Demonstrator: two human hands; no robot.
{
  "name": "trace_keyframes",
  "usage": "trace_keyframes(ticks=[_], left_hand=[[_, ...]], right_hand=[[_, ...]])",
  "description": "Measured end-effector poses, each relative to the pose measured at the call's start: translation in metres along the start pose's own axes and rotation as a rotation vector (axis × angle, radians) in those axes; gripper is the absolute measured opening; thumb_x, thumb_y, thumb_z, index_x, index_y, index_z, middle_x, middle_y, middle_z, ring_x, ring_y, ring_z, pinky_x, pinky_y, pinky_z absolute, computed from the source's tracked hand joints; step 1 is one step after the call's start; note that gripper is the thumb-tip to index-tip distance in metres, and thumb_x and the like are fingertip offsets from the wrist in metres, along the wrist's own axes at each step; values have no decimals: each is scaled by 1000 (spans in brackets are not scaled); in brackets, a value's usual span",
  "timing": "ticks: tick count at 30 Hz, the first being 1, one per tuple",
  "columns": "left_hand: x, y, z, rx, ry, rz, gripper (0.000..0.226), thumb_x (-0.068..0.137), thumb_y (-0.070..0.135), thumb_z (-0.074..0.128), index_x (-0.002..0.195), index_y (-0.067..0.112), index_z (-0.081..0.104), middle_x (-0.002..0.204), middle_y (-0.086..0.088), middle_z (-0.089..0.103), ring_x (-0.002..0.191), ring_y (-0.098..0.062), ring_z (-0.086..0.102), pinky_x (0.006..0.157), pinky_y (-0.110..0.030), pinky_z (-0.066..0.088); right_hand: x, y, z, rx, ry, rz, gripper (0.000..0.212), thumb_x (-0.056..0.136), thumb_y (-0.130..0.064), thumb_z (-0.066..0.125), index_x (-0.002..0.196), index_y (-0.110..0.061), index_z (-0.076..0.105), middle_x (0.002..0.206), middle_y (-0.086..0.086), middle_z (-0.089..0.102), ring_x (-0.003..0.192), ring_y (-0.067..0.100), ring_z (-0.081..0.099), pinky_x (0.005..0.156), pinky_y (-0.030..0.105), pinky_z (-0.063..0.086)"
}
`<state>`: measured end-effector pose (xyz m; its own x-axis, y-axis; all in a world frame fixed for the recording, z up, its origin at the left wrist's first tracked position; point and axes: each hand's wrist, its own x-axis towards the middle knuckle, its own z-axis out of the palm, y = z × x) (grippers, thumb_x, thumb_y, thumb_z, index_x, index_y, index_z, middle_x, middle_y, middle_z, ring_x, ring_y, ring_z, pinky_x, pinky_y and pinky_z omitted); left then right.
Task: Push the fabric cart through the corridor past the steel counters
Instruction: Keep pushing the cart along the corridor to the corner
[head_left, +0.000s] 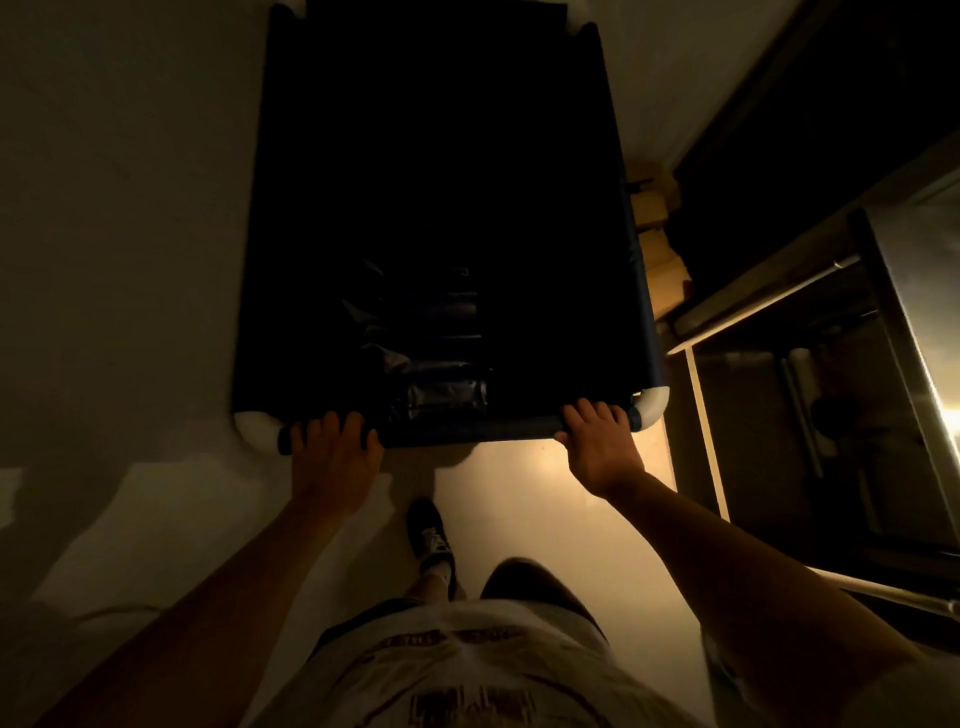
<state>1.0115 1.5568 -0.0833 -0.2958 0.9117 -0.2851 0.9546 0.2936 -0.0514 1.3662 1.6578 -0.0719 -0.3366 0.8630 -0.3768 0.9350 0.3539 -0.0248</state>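
Note:
A dark fabric cart (636, 291) with white pipe corners fills the middle of the view, seen from above in dim light. Its inside is nearly black; something shiny like plastic wrap (441, 397) lies at the near end. My left hand (332, 452) grips the near rim bar close to the left white corner. My right hand (602, 447) grips the same bar close to the right white corner. A steel counter (914, 291) stands to the right of the cart, with a lower shelf under it.
A plain wall (130, 208) runs close along the cart's left side. Cardboard boxes (657, 234) sit on the floor between the cart's right side and the counter. My dark shoe (428, 535) is on the pale floor behind the cart.

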Motion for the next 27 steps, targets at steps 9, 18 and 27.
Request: trace_keyframes(ticks=[9,18,27], left_hand=[[37,-3,-2,-4,88,-6,34,96,40,41,95,12,59,91,-16,61,90,-38,57,94,-55,41],[65,-3,-2,-8,91,8,36,95,41,39,102,13,60,96,-15,61,94,-37,57,100,-57,39],[95,-2,-7,-31,137,-8,33,94,40,42,102,13,60,97,-14,60,97,-38,57,102,-56,37]], right_hand=[[33,-1,-18,32,-18,21,39,105,-42,40,140,-26,47,135,-1,54,127,25,51,118,44,32],[58,2,-21,37,9,25,40,104,-43,43,141,-26,49,135,-2,55,126,24,52,118,43,32],[88,8,-24,62,28,23,40,102,-43,47,138,-26,53,136,-2,56,128,26,52,118,46,33]])
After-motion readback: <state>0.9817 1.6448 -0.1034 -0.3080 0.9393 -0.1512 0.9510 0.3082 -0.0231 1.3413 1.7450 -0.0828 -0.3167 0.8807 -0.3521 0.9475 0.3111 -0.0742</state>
